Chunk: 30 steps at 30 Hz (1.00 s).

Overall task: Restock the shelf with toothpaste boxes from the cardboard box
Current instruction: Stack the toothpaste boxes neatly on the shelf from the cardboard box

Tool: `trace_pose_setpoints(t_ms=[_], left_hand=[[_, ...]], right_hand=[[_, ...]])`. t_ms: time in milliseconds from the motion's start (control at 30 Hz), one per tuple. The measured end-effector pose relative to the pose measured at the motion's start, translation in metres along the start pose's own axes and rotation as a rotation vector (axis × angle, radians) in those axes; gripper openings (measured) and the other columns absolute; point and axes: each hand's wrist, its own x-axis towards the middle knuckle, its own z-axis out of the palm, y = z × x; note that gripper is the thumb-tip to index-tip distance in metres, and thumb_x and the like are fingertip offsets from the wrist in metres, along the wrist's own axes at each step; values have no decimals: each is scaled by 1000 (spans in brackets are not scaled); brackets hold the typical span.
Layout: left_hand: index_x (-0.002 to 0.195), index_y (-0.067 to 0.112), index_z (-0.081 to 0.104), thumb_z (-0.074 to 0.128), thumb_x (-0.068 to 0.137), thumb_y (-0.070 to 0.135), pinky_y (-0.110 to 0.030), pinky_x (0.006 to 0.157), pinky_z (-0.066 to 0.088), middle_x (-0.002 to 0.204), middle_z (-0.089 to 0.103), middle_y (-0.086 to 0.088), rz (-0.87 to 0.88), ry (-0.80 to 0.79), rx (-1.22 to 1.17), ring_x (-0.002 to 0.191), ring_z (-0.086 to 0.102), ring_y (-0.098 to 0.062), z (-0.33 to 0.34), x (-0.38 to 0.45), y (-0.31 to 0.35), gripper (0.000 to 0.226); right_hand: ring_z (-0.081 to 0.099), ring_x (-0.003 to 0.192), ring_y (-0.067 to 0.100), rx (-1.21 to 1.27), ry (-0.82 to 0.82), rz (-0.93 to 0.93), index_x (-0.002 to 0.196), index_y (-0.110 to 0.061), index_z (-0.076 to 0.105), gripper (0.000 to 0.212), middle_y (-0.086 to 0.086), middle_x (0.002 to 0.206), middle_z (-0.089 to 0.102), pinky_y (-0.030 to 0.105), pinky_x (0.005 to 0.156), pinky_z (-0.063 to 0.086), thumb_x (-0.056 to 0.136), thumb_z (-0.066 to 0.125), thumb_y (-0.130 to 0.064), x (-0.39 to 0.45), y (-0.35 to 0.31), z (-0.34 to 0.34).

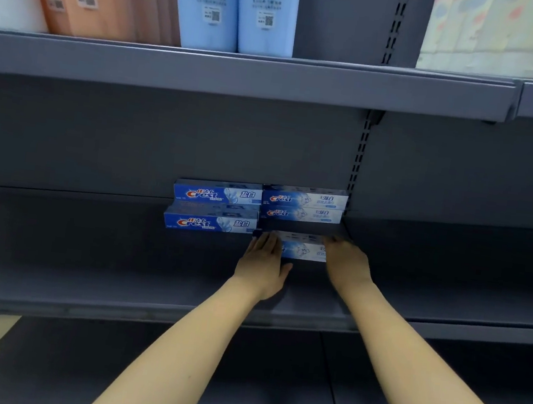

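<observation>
Two hands grip one toothpaste box (303, 249) on the grey shelf (87, 248): left hand (263, 259) flat against its 9 o'clock end, right hand (346, 260) wrapped over its 3 o'clock end, fingers closed on it. At 12 o'clock from it, two pale Crest boxes (303, 206) sit stacked; at 10 o'clock, blue Crest boxes (213, 207) printed 佳洁士 and 盐白. Blue packs (234, 8) with QR labels stand above

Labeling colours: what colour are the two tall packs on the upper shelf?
Light blue packs with white label text, clearest in the head view.
</observation>
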Motion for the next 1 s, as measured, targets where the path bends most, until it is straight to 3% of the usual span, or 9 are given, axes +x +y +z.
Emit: trace_pose_setpoints(t_ms=[100,200,400,467,633,1000], left_hand=[[151,5,1,27,101,42,-32,118,-4,159,-5,-10,-4,-21,-1,147,-5,-23,-1,12,-4,68],[151,5,2,26,101,43,-32,118,-5,159,-6,-10,-5,-16,12,147,-6,-23,-1,24,-6,67],[151,3,7,25,101,40,-33,119,-2,159,0,-11,12,32,36,147,-1,-23,2,38,-8,65],[151,4,7,25,102,40,-33,119,-1,159,1,-11,26,54,51,147,0,-23,4,40,-9,64],[150,4,2,24,102,39,-33,119,-2,159,0,-11,61,47,73,147,-1,-23,11,43,-5,64],[150,4,-2,25,101,42,-34,119,-4,159,-4,-10,-21,80,37,147,-6,-22,21,67,-2,68]], right_hand=[[51,118,29,32,12,-29,134,-9,44,42,10,131,52,34,85,50,92,45,-2,8,5,3],[54,113,26,53,56,-97,127,-9,49,34,8,125,55,33,81,49,97,45,-24,16,13,2],[57,110,22,35,90,-123,119,-12,55,41,3,124,57,32,78,50,93,50,-43,29,21,2],[55,113,22,24,78,-125,121,-12,52,40,3,126,55,32,77,49,93,51,-41,31,23,2],[46,122,24,-65,61,-66,132,-9,41,41,7,134,46,35,81,51,93,53,-12,34,19,10],[47,124,27,-21,74,-8,136,-9,42,43,11,132,51,36,87,51,93,48,-4,58,15,21]])
